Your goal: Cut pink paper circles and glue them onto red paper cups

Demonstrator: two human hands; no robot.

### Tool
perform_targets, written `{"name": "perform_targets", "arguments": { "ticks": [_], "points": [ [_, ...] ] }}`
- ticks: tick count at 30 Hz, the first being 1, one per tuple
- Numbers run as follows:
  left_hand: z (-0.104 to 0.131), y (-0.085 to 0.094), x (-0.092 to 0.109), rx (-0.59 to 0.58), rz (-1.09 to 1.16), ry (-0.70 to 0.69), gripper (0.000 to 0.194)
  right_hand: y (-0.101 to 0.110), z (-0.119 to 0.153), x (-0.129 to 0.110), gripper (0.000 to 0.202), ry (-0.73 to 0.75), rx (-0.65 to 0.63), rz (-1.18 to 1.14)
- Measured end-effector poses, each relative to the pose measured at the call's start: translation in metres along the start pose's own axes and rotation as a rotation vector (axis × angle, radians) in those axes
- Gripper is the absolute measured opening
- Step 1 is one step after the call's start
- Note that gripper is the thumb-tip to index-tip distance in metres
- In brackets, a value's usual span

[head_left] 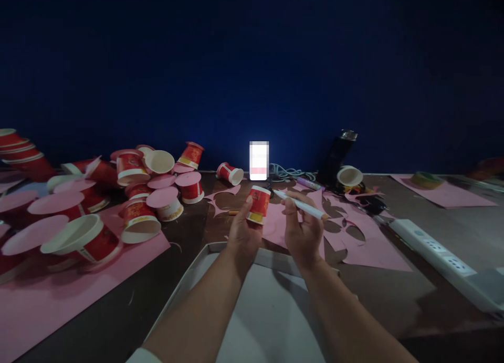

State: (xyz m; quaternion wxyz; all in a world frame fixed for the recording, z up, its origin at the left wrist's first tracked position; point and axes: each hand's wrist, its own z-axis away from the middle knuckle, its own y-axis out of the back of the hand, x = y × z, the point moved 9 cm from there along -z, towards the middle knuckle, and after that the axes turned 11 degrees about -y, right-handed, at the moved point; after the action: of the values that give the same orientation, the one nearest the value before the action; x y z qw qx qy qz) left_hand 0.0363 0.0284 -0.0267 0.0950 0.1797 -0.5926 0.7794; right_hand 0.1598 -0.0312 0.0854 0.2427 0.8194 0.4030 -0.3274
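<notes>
Dim table (118, 310), left hand (242, 234) gripping red cup (259, 204), right hand (301, 231) holding pen (301, 205)

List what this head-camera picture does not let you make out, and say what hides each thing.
- Phone screen: blurred, nothing readable.
- Print on the paper cup in the left hand: too small and dim.
- Tip of the pen in the right hand: too small to tell capped or bare.
- Power strip: far end cut off by the right edge.
- Cup stack: cut off by the left edge.
</notes>
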Motion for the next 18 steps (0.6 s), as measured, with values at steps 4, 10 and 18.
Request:
{"name": "perform_targets", "arguments": {
  "ticks": [4, 10, 18],
  "points": [
    [-0.001, -0.001, -0.002, -0.008, 0.008, 0.008, 0.022, -0.003, -0.001, 0.004, 0.016, -0.008, -0.018, 0.024],
    [0.002, 0.002, -0.002, 0.061, -0.033, 0.025, 0.010, -0.009, 0.000, 0.003, 0.015, 0.044, -0.041, 0.085],
    [0.000, 0.003, -0.002, 0.031, -0.037, 0.009, 0.012, -0.016, 0.002, 0.009, 0.017, 0.050, -0.079, 0.124]
  ]
}}
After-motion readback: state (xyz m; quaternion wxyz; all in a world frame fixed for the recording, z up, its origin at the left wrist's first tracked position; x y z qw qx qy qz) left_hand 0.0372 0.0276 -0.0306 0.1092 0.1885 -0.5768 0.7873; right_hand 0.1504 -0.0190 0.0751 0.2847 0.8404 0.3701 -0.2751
